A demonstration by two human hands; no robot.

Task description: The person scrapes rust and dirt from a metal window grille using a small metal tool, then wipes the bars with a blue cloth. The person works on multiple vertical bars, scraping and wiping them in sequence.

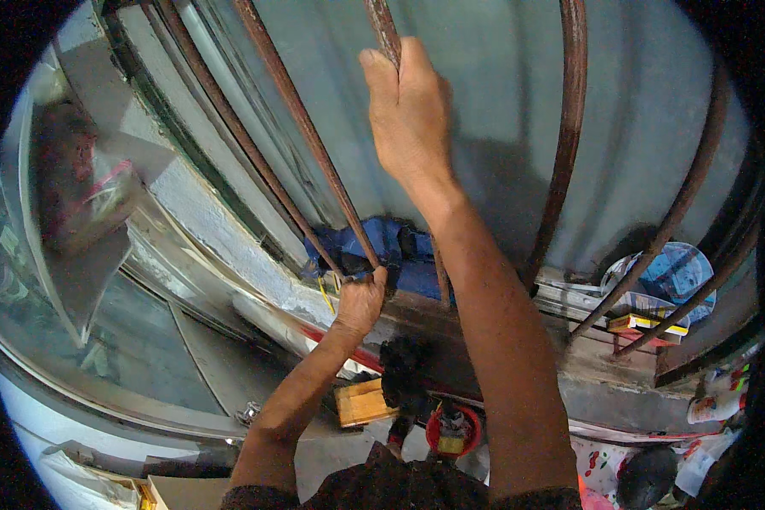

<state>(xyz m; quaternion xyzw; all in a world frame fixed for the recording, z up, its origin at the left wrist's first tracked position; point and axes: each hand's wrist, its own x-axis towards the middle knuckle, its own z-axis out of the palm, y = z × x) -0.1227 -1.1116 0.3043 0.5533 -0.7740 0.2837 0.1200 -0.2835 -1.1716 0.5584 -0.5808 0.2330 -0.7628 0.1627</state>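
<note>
My right hand (414,111) is closed around a rusty brown metal window bar (383,22) at the upper middle. The same bar seems to run on behind my forearm down to the sill. Lower and to the left, my left hand (359,306) is closed at the foot of another window bar (306,127). Its fingers are partly hidden, so how far they wrap around is hard to see. Just behind that hand, a dark blue cloth item (421,277) lies on the sill behind the bars. A greyish window pane (484,83) stands beyond them.
At right behind the bars are a blue-patterned plastic tub (679,277) and a yellow-and-red box (650,328). Below are a wooden stool or box (364,403) and a red bucket (472,433) with things inside. An open glass pane (64,236) juts out at left.
</note>
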